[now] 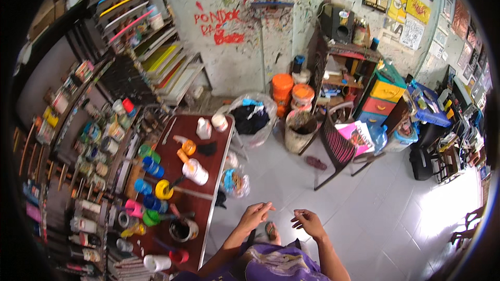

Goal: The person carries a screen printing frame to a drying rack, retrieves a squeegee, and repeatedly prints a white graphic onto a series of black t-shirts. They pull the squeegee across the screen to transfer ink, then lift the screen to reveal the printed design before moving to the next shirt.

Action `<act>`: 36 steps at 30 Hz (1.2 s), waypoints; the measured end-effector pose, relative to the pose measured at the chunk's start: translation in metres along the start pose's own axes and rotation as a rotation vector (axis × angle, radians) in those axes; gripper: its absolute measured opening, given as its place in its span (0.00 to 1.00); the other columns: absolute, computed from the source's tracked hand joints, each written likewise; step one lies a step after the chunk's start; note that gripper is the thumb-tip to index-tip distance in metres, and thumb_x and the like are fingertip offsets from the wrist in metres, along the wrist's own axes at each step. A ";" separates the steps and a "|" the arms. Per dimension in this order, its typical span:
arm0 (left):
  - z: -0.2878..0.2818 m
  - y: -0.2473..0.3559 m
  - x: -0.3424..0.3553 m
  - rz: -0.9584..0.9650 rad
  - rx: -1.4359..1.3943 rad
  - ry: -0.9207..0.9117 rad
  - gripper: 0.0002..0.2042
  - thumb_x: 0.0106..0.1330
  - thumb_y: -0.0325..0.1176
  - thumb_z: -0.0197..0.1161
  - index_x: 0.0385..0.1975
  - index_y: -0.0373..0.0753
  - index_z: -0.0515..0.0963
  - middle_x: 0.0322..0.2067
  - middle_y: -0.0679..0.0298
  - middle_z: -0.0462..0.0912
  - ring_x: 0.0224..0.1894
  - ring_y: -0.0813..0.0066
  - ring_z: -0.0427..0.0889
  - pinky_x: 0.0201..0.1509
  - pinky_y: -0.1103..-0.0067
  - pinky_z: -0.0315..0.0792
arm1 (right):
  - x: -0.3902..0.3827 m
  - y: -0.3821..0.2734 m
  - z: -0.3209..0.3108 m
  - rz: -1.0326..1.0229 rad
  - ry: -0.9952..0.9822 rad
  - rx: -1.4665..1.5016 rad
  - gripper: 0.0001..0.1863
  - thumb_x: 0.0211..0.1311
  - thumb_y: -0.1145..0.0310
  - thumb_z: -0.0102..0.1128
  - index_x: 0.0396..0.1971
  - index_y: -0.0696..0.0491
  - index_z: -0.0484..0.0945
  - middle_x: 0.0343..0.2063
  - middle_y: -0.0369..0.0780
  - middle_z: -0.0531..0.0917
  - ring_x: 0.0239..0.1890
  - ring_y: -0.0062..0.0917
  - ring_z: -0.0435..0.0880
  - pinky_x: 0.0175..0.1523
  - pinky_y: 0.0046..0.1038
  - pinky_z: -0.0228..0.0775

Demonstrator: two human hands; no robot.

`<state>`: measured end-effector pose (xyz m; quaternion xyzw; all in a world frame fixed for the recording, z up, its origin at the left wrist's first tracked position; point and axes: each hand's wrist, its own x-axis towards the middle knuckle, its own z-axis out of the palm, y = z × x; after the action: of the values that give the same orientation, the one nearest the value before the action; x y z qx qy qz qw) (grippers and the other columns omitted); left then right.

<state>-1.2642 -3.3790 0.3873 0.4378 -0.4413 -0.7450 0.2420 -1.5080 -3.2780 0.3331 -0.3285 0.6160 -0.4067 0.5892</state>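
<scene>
My left hand [255, 215] is held in front of my body, just right of the table edge, fingers loosely bent and pointing right. No object shows in it. Across a small gap, my right hand [308, 223] hangs over the floor with fingers bent and apart, also holding nothing. Neither hand touches the dark red table [179, 211]. On that table, nearest my left hand, are a dark-filled pot [183, 230], a white tub [196, 171] with an orange item on top, a yellow container [164, 189] and several blue, green and pink containers.
Paint-jar shelves [99, 148] line the left side. Beyond the table stand a bag of dark cloth [252, 117], orange buckets [282, 91] and a stained bin [299, 130]. A chair [336, 145] stands ahead right, with a sandal [315, 163] beside it on the grey tiled floor [359, 218].
</scene>
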 end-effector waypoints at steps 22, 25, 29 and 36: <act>-0.100 0.485 0.489 0.760 0.131 0.544 0.13 0.79 0.43 0.59 0.43 0.39 0.80 0.20 0.73 0.73 0.22 0.85 0.70 0.29 0.83 0.65 | 0.426 -0.358 -0.346 -0.374 0.122 -0.615 0.11 0.71 0.67 0.66 0.36 0.61 0.85 0.28 0.39 0.88 0.33 0.20 0.86 0.42 0.28 0.80; -0.131 0.559 0.543 0.809 0.064 0.528 0.13 0.76 0.45 0.64 0.37 0.41 0.80 0.20 0.75 0.73 0.22 0.87 0.70 0.29 0.85 0.63 | 0.501 -0.448 -0.382 -0.484 0.178 -0.592 0.11 0.72 0.68 0.64 0.35 0.61 0.84 0.29 0.39 0.87 0.33 0.19 0.84 0.40 0.28 0.77; -0.186 0.677 0.609 0.879 0.273 0.703 0.15 0.70 0.47 0.71 0.35 0.41 0.81 0.22 0.76 0.74 0.24 0.88 0.69 0.29 0.86 0.62 | 0.611 -0.571 -0.385 -0.810 0.293 -0.685 0.12 0.71 0.71 0.67 0.28 0.57 0.73 0.22 0.32 0.78 0.26 0.16 0.78 0.33 0.22 0.72; -0.262 0.856 0.771 0.951 0.273 0.669 0.13 0.68 0.40 0.74 0.42 0.37 0.83 0.31 0.73 0.82 0.30 0.88 0.74 0.33 0.85 0.67 | 0.786 -0.752 -0.341 -1.020 0.383 -0.294 0.21 0.61 0.66 0.78 0.40 0.55 0.70 0.34 0.34 0.76 0.33 0.15 0.73 0.38 0.22 0.70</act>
<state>-1.4449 -4.4940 0.7340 0.4304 -0.5803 -0.3132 0.6164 -1.9729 -4.2754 0.6320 -0.5836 0.5255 -0.6022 0.1435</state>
